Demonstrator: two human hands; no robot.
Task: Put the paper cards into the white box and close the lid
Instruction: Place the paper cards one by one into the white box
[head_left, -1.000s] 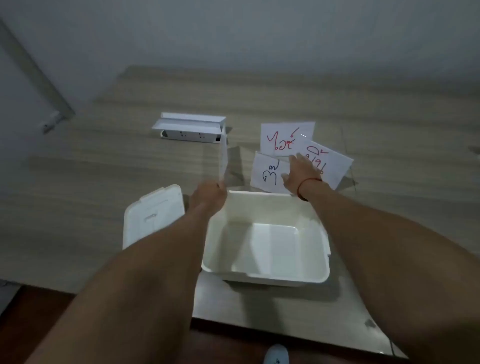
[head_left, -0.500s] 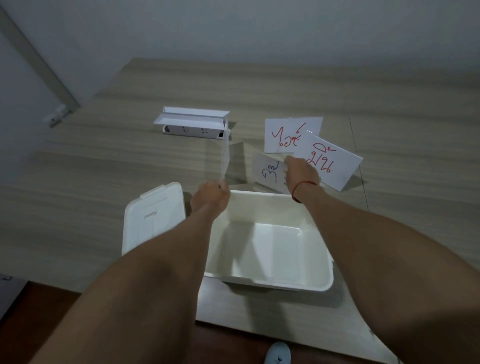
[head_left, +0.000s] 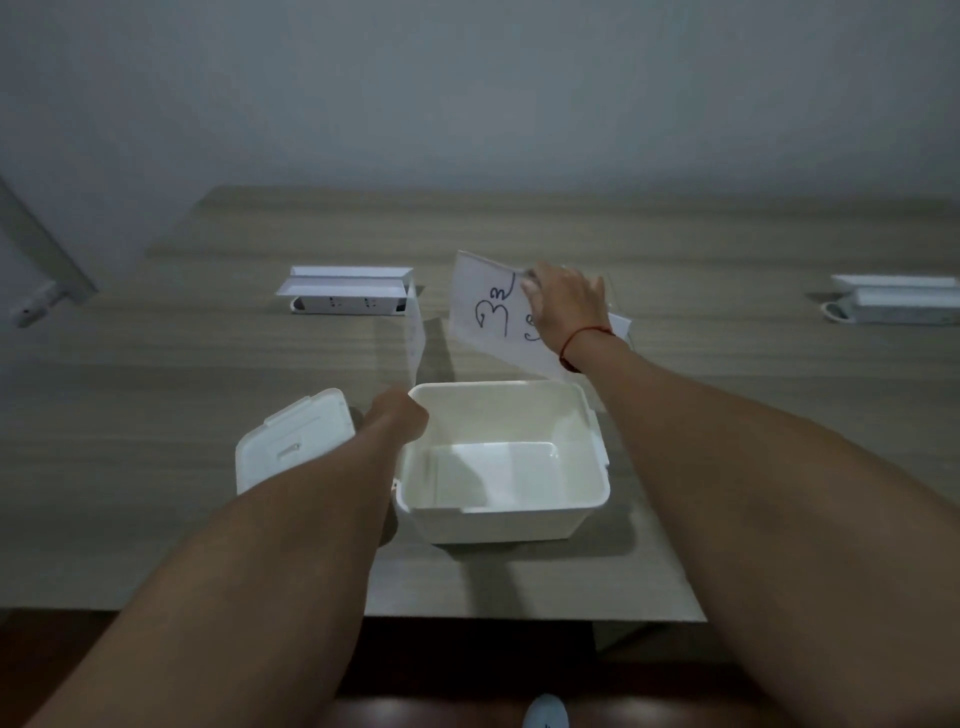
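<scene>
The lid (head_left: 293, 447) is lying flat on the counter (head_left: 156, 415) at nine o'clock of the white box (head_left: 498, 467), just beside it. My left hand (head_left: 397, 418) is pinching one paper card (head_left: 415, 332) upright, edge-on, at the box's ten o'clock corner. The box is sitting open with nothing inside. At its twelve o'clock my right hand (head_left: 566, 306) is gripping a stack of paper cards (head_left: 488, 312), tilted up off the counter, blue writing facing me
</scene>
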